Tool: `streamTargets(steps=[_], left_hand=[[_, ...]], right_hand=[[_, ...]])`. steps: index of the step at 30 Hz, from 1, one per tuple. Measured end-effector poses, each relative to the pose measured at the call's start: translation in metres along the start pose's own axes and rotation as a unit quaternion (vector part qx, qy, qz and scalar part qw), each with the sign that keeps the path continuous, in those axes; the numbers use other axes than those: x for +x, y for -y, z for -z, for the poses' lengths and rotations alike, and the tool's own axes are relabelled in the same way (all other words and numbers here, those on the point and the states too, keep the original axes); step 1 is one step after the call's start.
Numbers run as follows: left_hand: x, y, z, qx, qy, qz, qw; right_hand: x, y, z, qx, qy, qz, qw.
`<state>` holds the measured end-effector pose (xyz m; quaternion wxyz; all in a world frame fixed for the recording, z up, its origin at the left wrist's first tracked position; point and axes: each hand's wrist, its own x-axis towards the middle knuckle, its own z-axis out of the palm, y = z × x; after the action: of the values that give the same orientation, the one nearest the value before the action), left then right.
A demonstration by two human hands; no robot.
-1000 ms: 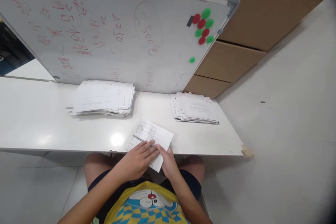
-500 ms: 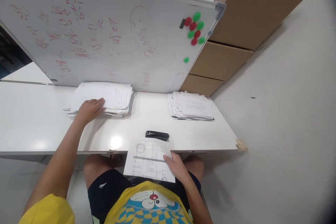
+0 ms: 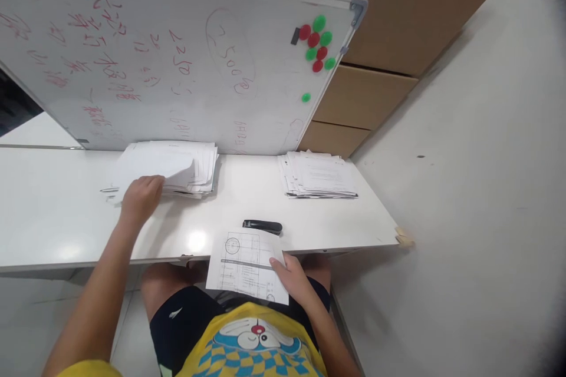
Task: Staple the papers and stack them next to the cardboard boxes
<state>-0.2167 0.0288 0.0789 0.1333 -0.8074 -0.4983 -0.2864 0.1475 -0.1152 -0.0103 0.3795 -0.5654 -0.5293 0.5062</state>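
My left hand (image 3: 140, 195) reaches to the left stack of white papers (image 3: 177, 160) and pinches its top sheet, whose near corner curls up off the pile. My right hand (image 3: 292, 275) grips the right edge of a printed sheet with drawings (image 3: 244, 262), which hangs over the table's front edge above my lap. A black stapler (image 3: 262, 226) lies on the white table (image 3: 53, 218) just beyond that sheet.
A second stack of papers (image 3: 317, 175) lies at the table's back right. A whiteboard (image 3: 177, 53) with red writing and red and green magnets (image 3: 317, 47) leans behind the table. Brown cardboard boxes (image 3: 389, 41) stand behind its right end. The table's right corner (image 3: 403, 239) is chipped.
My left hand left the printed sheet, went to the left stack and now lifts its top sheet. My right hand drew the printed sheet toward me, uncovering the stapler.
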Motion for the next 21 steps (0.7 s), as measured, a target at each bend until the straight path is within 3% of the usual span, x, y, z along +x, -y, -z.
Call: streamTargets(steps=[3, 4, 6, 7, 9, 11, 14, 17, 19, 21], left_hand=[[-0.025, -0.047, -0.005, 0.022, -0.056, -0.099, 0.993], [-0.038, -0.07, -0.008, 0.017, -0.075, -0.156, 0.985], [-0.065, -0.122, -0.013, -0.021, -0.06, -0.218, 0.974], [-0.077, -0.148, -0.016, -0.05, -0.062, -0.227, 0.971], [-0.096, -0.191, -0.021, -0.111, -0.086, -0.168, 0.976], [-0.107, -0.217, -0.023, -0.14, -0.105, -0.124, 0.977], [-0.109, -0.222, -0.019, -0.113, -0.11, -0.134, 0.978], [-0.103, -0.21, -0.011, -0.062, -0.095, -0.169, 0.979], [-0.1, -0.202, -0.007, -0.044, -0.09, -0.19, 0.977], [-0.1, -0.197, -0.009, -0.053, -0.103, -0.209, 0.971]], right_hand=[[0.001, 0.005, -0.006, 0.078, -0.02, -0.016, 0.997], [0.001, 0.007, -0.008, 0.109, -0.024, -0.026, 0.993], [0.0, 0.013, -0.014, 0.171, -0.036, -0.053, 0.983], [-0.001, 0.017, -0.017, 0.206, -0.044, -0.067, 0.975], [-0.005, 0.028, -0.022, 0.285, -0.048, -0.088, 0.953], [-0.01, 0.041, -0.024, 0.358, -0.019, -0.096, 0.928], [-0.018, 0.057, -0.021, 0.407, 0.069, -0.074, 0.908], [-0.024, 0.068, -0.014, 0.375, 0.139, -0.008, 0.917], [-0.025, 0.072, -0.012, 0.301, 0.14, 0.025, 0.943], [-0.022, 0.069, -0.013, 0.216, 0.094, 0.049, 0.971]])
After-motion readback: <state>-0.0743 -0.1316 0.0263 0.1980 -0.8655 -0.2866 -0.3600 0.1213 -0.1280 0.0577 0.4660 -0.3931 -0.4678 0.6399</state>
